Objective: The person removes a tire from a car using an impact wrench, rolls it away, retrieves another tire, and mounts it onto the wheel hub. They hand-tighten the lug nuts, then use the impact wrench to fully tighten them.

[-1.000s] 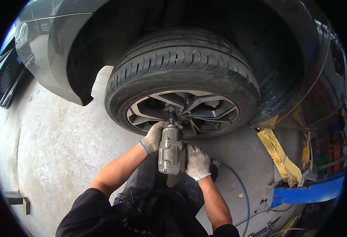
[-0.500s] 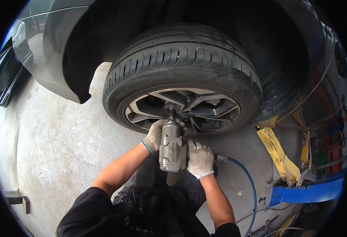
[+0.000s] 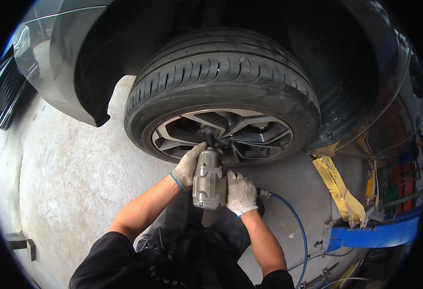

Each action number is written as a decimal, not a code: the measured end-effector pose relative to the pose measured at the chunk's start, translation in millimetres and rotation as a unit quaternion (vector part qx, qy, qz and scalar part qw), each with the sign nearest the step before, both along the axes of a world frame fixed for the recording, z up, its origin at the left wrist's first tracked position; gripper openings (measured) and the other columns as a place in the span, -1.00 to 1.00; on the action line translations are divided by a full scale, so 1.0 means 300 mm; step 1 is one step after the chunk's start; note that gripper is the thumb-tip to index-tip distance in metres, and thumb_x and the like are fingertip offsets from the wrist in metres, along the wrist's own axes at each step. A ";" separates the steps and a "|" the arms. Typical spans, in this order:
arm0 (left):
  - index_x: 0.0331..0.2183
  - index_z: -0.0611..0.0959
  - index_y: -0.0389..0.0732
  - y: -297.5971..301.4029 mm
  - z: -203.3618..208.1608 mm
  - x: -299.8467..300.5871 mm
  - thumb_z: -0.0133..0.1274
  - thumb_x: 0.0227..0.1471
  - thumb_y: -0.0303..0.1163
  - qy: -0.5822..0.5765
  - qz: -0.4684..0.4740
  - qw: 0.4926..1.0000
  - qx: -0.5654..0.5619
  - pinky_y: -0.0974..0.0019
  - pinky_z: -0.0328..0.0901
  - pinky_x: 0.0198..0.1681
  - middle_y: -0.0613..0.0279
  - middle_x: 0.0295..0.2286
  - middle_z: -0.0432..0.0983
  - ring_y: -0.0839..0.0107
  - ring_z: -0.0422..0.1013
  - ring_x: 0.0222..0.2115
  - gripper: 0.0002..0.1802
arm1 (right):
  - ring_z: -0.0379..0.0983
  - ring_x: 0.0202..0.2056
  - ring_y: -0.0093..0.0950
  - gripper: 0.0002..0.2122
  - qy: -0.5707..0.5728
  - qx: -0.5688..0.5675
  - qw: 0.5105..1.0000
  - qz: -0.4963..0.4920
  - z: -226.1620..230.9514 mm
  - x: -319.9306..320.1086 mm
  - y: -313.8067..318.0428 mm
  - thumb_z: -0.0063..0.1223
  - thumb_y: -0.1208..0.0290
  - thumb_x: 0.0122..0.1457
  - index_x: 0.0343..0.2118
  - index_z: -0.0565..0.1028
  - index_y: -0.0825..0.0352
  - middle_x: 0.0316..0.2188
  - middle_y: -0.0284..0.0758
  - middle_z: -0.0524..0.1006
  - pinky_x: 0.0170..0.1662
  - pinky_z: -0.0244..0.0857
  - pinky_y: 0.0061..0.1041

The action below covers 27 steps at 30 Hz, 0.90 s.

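Note:
A grey impact wrench (image 3: pixel 209 185) points away from me, its dark socket (image 3: pixel 208 138) reaching in at the hub of the car wheel (image 3: pixel 264 134). My right hand (image 3: pixel 242 192), in a knitted white glove, is closed round the wrench's handle at its right side. My left hand (image 3: pixel 191 164), gloved alike, supports the front of the wrench near the socket from the left; some of its fingers are hidden behind the tool. The black tyre (image 3: pixel 221 79) surrounds a spoked silver-and-black rim. Whether the socket is seated on a nut cannot be made out.
A blue air hose (image 3: pixel 296 214) runs from the wrench's handle down to the right. On the right are a yellow lift arm (image 3: pixel 337 188) and a blue beam (image 3: pixel 377 236). The grey car body (image 3: pixel 69 67) arches over the wheel; concrete floor (image 3: pixel 72 168) lies at left.
Both hands and the wrench have shifted very slightly left. The left hand's fingers lie a little differently about the front of the wrench. The hose has swung slightly left.

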<state>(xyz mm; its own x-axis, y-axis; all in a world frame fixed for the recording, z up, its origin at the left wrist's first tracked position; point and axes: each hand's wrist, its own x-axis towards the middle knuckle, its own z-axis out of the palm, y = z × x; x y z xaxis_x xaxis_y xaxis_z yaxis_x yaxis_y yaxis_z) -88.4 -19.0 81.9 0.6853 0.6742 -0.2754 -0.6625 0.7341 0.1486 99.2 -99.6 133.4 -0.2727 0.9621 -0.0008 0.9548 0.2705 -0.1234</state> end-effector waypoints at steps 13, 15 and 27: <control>-0.11 0.55 -0.25 0.007 0.044 0.013 -0.11 0.22 0.09 0.014 0.043 0.999 0.007 0.02 0.47 -0.15 0.08 -0.27 0.58 0.20 0.53 -0.29 -0.44 | 0.54 -0.27 -0.14 -0.65 -0.010 -0.021 1.000 -0.008 0.030 0.001 0.034 0.07 0.50 -0.08 -0.15 0.44 0.29 -0.29 -0.13 0.55 -0.16 0.40 -0.16; -0.10 0.55 -0.21 0.037 0.027 0.009 -0.14 0.23 0.09 -0.018 0.008 0.999 0.025 0.02 0.46 -0.13 0.09 -0.25 0.58 0.18 0.52 -0.27 -0.46 | 0.53 -0.27 -0.13 -0.62 -0.008 -0.022 1.000 -0.005 0.007 0.006 0.035 0.10 0.46 -0.09 -0.11 0.43 0.30 -0.29 -0.12 0.55 -0.16 0.40 -0.16; -0.17 0.54 -0.14 -0.117 -0.003 0.127 -0.16 0.27 0.01 0.025 -0.035 0.999 0.019 0.03 0.43 -0.09 0.14 -0.23 0.57 0.18 0.51 -0.22 -0.58 | 0.52 -0.25 -0.14 -0.56 0.019 0.014 0.999 -0.038 -0.093 0.120 -0.190 0.08 0.37 -0.04 -0.01 0.44 0.28 -0.28 -0.15 0.54 -0.09 0.37 -0.16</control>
